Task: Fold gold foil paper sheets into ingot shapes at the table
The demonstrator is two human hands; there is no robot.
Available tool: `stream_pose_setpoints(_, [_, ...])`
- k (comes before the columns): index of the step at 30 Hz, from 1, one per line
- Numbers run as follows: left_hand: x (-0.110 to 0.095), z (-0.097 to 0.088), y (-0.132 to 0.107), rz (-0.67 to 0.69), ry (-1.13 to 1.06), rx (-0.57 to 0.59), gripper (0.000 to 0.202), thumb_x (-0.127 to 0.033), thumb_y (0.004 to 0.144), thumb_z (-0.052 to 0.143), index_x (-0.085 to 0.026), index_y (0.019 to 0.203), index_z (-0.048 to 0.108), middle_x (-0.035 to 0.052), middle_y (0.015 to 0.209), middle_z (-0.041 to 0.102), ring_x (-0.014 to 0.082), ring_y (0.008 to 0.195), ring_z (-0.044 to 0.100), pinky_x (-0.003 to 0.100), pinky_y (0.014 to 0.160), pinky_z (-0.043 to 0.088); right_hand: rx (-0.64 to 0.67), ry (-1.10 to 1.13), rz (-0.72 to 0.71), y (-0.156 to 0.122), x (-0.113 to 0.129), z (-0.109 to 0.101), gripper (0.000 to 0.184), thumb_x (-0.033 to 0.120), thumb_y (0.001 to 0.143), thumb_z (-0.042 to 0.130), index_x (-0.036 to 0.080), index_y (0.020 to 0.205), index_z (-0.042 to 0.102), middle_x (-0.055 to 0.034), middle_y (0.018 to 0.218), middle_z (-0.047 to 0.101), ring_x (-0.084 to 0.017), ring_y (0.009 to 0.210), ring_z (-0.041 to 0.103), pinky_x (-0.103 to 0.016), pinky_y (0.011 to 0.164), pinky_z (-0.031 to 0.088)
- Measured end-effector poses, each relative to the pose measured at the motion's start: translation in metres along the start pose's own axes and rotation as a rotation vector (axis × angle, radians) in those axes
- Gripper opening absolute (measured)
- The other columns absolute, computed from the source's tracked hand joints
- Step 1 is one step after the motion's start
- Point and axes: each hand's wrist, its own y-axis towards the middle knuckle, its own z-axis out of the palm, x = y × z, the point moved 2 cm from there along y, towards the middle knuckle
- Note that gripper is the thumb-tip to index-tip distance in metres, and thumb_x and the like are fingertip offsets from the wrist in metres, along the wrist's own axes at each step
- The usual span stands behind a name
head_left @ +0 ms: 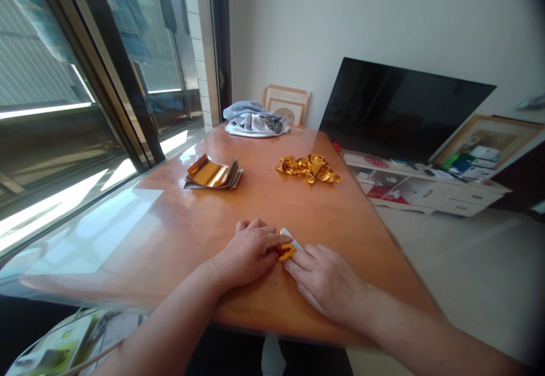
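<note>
A small piece of gold foil paper (286, 250) with a white underside lies on the wooden table (170, 222) near its front edge. My left hand (251, 251) presses down on its left side, fingers curled together over it. My right hand (326, 282) holds its right side, fingers pinched on the paper's edge. Most of the paper is hidden beneath both hands. A stack of gold foil sheets (213, 174) rests further back on the left. A pile of folded gold foil pieces (309, 168) sits at the middle right.
A bundle of grey and white cloth (254, 119) lies at the table's far end, with picture frames (286, 103) behind it. A window runs along the left. A dark television (400, 109) leans on a low white cabinet (426, 186) at the right.
</note>
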Motion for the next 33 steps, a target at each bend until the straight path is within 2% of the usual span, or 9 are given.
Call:
stream_pose_setpoints(12, [0.001, 0.000, 0.001, -0.006, -0.009, -0.024, 0.037, -0.017, 0.091, 0.056, -0.038, 0.118, 0.069, -0.0009, 0.103, 0.072, 0.0226, 0.099, 0.054, 0.038, 0.088, 0.032, 0.028, -0.017, -0.037, 0.008, 0.002, 0.003, 0.020, 0.015, 0.097, 0.054, 0.018, 0.110, 0.068, -0.0080, 0.103, 0.070, -0.023, 0.092, 0.062, -0.037, 0.084, 0.049])
stream_pose_setpoints(20, [-0.002, -0.001, 0.001, -0.007, -0.014, -0.020, 0.028, -0.019, 0.092, 0.056, -0.034, 0.111, 0.071, 0.0000, 0.104, 0.072, 0.0225, 0.101, 0.054, 0.038, 0.087, 0.032, 0.015, 0.045, -0.038, 0.008, 0.001, 0.006, 0.023, 0.013, 0.098, 0.051, 0.016, 0.115, 0.067, -0.0100, 0.105, 0.069, -0.024, 0.099, 0.062, -0.037, 0.089, 0.050])
stream_pose_setpoints(25, [-0.001, -0.001, 0.001, -0.007, -0.017, -0.028, 0.029, -0.020, 0.092, 0.057, -0.035, 0.114, 0.070, -0.0014, 0.104, 0.073, 0.0224, 0.099, 0.054, 0.039, 0.087, 0.031, 0.021, 0.031, -0.044, 0.008, 0.004, 0.010, 0.021, 0.014, 0.097, 0.053, 0.018, 0.112, 0.067, -0.0082, 0.100, 0.069, -0.024, 0.093, 0.062, -0.038, 0.088, 0.050])
stream_pose_setpoints(29, [0.000, 0.001, 0.000, -0.001, -0.033, -0.035, 0.032, -0.020, 0.091, 0.057, -0.036, 0.115, 0.070, -0.0017, 0.103, 0.073, 0.0226, 0.100, 0.054, 0.039, 0.088, 0.030, 0.011, 0.047, -0.029, 0.008, 0.006, 0.010, 0.019, 0.017, 0.097, 0.054, 0.018, 0.110, 0.067, -0.0076, 0.101, 0.070, -0.024, 0.092, 0.062, -0.039, 0.087, 0.051])
stream_pose_setpoints(33, [0.000, 0.002, 0.000, -0.010, -0.037, -0.039, 0.028, -0.018, 0.089, 0.058, -0.034, 0.109, 0.071, -0.0023, 0.102, 0.072, 0.0220, 0.100, 0.054, 0.039, 0.089, 0.031, -0.017, 0.123, 0.026, 0.001, 0.005, 0.005, 0.022, 0.017, 0.095, 0.055, 0.020, 0.114, 0.067, -0.0076, 0.108, 0.070, -0.024, 0.096, 0.063, -0.039, 0.091, 0.051])
